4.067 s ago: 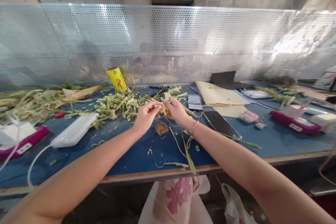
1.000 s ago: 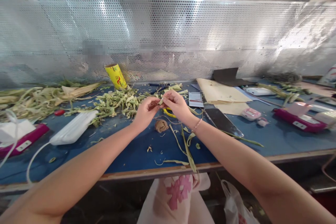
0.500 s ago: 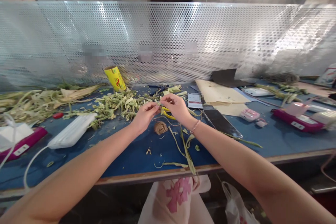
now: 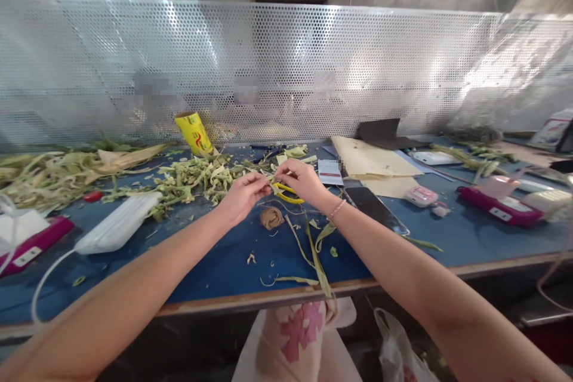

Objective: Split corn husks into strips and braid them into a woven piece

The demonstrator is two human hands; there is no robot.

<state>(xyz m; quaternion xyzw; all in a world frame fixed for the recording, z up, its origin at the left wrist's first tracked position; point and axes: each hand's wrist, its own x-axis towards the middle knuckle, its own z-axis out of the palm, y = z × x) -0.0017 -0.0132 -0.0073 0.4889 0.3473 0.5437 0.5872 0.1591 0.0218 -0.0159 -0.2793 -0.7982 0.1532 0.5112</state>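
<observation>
My left hand (image 4: pixel 244 196) and my right hand (image 4: pixel 302 179) meet above the middle of the blue table. Thumb and fingertips are closed on each hand, pinching a small greenish leaf strip (image 4: pixel 272 180) that is mostly hidden by the fingers. Just under my right hand lie yellow-handled scissors (image 4: pixel 289 194), partly covered. A brown rolled coil (image 4: pixel 271 218) rests on the table below my hands. Left of them spreads a heap of pale green curled leaf bits (image 4: pixel 197 178).
Long leaf strips (image 4: pixel 316 253) lie toward the table's front edge. To the right are a dark phone (image 4: pixel 376 209), a card (image 4: pixel 330 172) and brown paper (image 4: pixel 376 161). A yellow tube (image 4: pixel 194 133) stands behind; a white case (image 4: pixel 119 224) lies left. A perforated metal screen (image 4: pixel 277 65) closes the back.
My hands stay together at nearly the same spot, with fingers slightly shifted. More of the yellow handles shows beneath my right hand. The whole view has slid slightly.
</observation>
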